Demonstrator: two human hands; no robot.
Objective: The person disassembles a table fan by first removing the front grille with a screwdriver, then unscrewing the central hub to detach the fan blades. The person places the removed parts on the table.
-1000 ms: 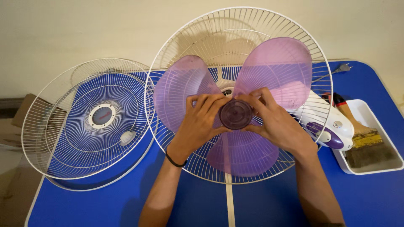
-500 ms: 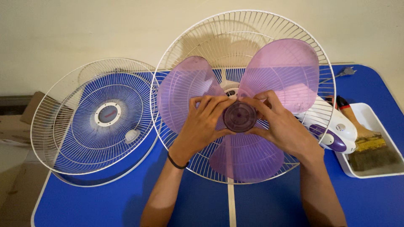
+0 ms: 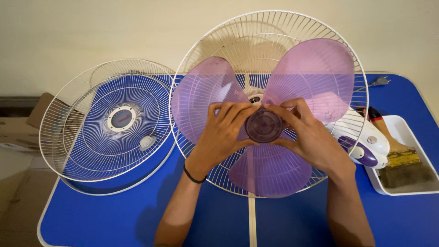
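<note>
A translucent purple three-bladed fan blade sits in front of the white rear wire guard of a fan lying on a blue table. Its round dark purple hub is at the centre. My left hand grips the hub from the left, with fingers curled over its top. From the right, my right hand grips the same hub. A black band circles my left wrist.
The white front guard lies flat at the left, overhanging the table's edge. The white and purple fan body lies behind the rear guard at the right. A white tray holds a brush. A plug rests at the far right.
The blade looks slightly larger and nearer, and its blades have shifted a little. Both hands stay on the hub. The view has drifted left.
</note>
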